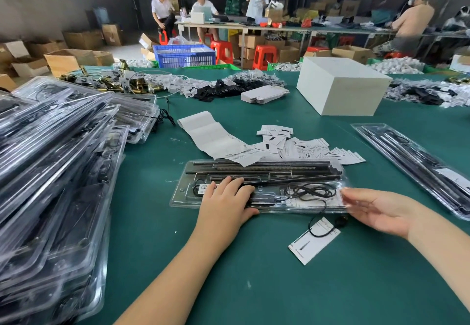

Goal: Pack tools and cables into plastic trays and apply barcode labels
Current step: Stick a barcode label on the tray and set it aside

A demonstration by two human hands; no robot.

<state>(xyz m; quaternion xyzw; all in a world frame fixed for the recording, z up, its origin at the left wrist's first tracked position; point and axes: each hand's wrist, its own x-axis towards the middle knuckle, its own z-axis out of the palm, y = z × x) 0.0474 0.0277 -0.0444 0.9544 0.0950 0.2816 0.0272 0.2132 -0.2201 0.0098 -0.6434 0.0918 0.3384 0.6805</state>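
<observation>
Here's the clear plastic tray (256, 187), lying flat on the green worktop (229, 273) around its middle, long side running left to right. Inside it, dark rods (267, 169) sit in the far channels and a coiled black cable (314, 191) sits in the right-hand pocket, with a loop of that cable trailing over the near rim onto a white card (314, 240) on the cloth. The left hand (226, 197) lies palm down on the tray's left half, fingers straight and released, pressing on the cover just beside a barcode label (205, 187). The right hand (376, 209) is at the tray's right end, palm turned up, fingers relaxed and touching the clear edge; whether they pinch it, I cannot tell. Just beyond the tray, touching its far rim, lies a scatter of printed labels (300, 147) and a curling backing strip (211, 133). Along the left edge, a tall slanting stack of packed trays (56, 172). Toward the right edge, another packed tray (417, 164) lies apart. Farther back, a white box (343, 88).
</observation>
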